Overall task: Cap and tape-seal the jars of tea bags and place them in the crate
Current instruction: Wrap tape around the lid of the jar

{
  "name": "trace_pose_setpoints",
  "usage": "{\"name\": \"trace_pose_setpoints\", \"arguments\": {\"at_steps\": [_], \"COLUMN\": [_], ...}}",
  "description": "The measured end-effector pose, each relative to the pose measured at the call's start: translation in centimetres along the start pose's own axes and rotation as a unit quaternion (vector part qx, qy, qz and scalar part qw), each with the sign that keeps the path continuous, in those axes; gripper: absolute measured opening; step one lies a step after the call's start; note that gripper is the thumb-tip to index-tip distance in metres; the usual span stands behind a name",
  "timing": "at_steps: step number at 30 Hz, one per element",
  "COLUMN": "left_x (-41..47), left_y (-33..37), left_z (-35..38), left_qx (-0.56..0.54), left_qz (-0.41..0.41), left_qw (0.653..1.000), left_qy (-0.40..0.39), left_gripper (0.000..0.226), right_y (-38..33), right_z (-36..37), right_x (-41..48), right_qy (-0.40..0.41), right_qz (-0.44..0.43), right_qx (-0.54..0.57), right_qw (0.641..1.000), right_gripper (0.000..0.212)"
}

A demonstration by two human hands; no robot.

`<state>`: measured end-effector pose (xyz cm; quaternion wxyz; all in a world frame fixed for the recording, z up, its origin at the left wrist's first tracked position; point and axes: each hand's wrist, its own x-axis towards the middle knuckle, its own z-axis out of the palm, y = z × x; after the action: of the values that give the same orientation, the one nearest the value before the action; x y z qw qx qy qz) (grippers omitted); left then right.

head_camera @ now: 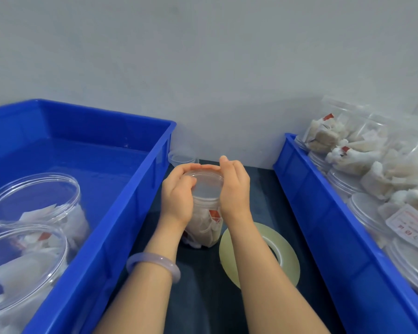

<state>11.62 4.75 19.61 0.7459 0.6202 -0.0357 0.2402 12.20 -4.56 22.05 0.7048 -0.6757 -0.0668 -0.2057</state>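
Clear glossy plastic jar (204, 222) and lid (204, 183) — smooth blue plastic crate (121, 208), matt dark tabletop (203, 297).

Soft, cool, even light from above leaves only faint shadows on the pale grey wall (203, 56) and small glints on the open clear plastic jar (36, 201), while wide-angle distortion bows the blue plastic crate (130, 201) and detail stays slightly soft.

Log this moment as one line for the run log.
step: capping | left hand: holds lid | right hand: holds lid | jar: upright on table | tape roll: flat, right of jar
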Motion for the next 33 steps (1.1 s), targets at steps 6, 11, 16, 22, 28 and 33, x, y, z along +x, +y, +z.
{"name": "trace_pose_setpoints", "arguments": {"at_steps": [6, 11, 16, 22, 28, 33], "left_x": [-0.2, -0.9, -1.1, -1.1, -2.7, -3.4], "left_y": [-0.1, 0.0, 0.0, 0.5, 5.4, 16.1], "left_z": [-0.2, 0.3, 0.4, 0.1, 2.7, 8.3], "left_qx": [-0.015, -0.017, 0.004, 0.008, -0.053, -0.123], "left_qz": [-0.042, -0.023, -0.036, -0.058, 0.019, 0.126], "left_qw": [0.999, 0.999, 0.999, 0.997, 0.996, 0.983], "left_qy": [-0.019, 0.028, 0.041, 0.051, 0.066, -0.041], "left_gripper": [0.031, 0.026, 0.027, 0.034, 0.031, 0.041], "right_y": [0.1, 0.7, 0.8, 0.0, -5.7, -16.3], "right_z": [-0.4, -0.4, 0.2, 0.5, -1.7, -5.1], "right_x": [-1.2, -2.4, -2.3, -2.5, -3.8, -2.6], "right_qy": [-0.029, -0.008, 0.027, 0.049, 0.095, 0.141], "right_qz": [0.02, -0.007, -0.004, 0.109, 0.007, -0.113], "right_qx": [0.02, -0.013, -0.016, -0.016, -0.032, -0.002], "right_qw": [0.999, 1.0, 1.0, 0.993, 0.995, 0.983], "right_gripper": [0.011, 0.025, 0.03, 0.025, 0.034, 0.045]}}
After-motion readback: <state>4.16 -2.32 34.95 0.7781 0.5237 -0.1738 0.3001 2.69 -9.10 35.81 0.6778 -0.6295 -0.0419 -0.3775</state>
